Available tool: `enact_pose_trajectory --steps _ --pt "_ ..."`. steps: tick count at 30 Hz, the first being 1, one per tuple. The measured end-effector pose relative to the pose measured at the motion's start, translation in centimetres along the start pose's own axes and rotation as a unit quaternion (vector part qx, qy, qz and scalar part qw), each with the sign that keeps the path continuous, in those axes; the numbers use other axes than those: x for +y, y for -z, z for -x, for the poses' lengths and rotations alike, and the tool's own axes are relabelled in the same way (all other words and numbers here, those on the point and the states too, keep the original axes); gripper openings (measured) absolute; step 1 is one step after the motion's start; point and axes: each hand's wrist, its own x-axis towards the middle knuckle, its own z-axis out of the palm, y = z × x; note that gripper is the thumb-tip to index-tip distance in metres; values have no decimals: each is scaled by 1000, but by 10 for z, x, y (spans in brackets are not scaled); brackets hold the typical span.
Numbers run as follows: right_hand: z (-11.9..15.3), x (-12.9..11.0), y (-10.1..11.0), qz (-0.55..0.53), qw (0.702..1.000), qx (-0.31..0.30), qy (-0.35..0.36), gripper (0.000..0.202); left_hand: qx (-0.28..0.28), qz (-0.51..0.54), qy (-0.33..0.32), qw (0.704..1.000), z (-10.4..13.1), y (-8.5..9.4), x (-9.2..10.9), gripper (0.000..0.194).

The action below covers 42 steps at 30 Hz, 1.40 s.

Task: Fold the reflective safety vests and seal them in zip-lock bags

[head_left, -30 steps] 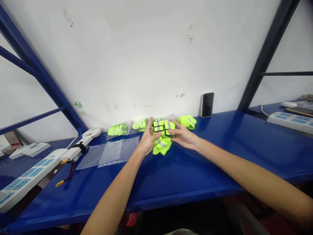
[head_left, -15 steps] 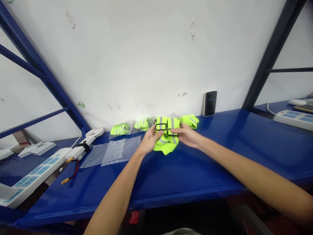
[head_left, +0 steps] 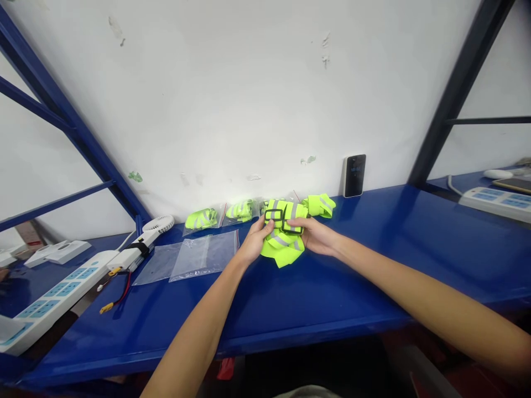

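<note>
Both hands hold a neon-yellow reflective strap (head_left: 284, 255) with grey stripes, bunched above the blue table. My left hand (head_left: 254, 241) is closed on its left side, the thumb beside a black rectangular buckle (head_left: 273, 210). On the other side my right hand (head_left: 317, 235) grips it, thumb over a second black buckle (head_left: 292, 230). A loose end of the strap hangs below the hands. Fingers behind the strap are hidden. Behind the right hand, against the wall, lies another neon-yellow strap (head_left: 320, 205).
Two bagged neon-yellow bundles, one on the left (head_left: 201, 219) and one nearer (head_left: 239, 210), lie along the wall. Flat clear bags (head_left: 203, 255) are left of my hands. Further left are a small white fan (head_left: 158, 224) and a power strip (head_left: 62, 293). A phone-like device (head_left: 354, 176) leans at the back.
The strap bundle has tilted slightly and its hanging end sits a little lower. Both hands keep their hold. The whole view has shifted slightly.
</note>
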Motion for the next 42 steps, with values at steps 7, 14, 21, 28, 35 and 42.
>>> enact_pose_trajectory --steps 7,14,21,28,35,42 --pt "-3 0 -4 -13 995 65 70 19 13 0 -18 1000 4 -12 -2 59" --pt "-7 -4 2 -32 988 81 130 16 5 -60 -18 998 6 -15 -2 92" --pt "-14 -7 7 -77 977 125 153 23 49 52 39 997 6 -24 4 65" --pt "-15 -12 8 -93 971 164 144 17 6 92 13 996 10 -22 7 43" --pt "-21 -18 20 -90 969 179 147 17 -14 117 24 993 7 -18 13 26" --pt "-24 -24 32 -96 961 206 156 14 12 1 -43 999 2 -12 2 28"
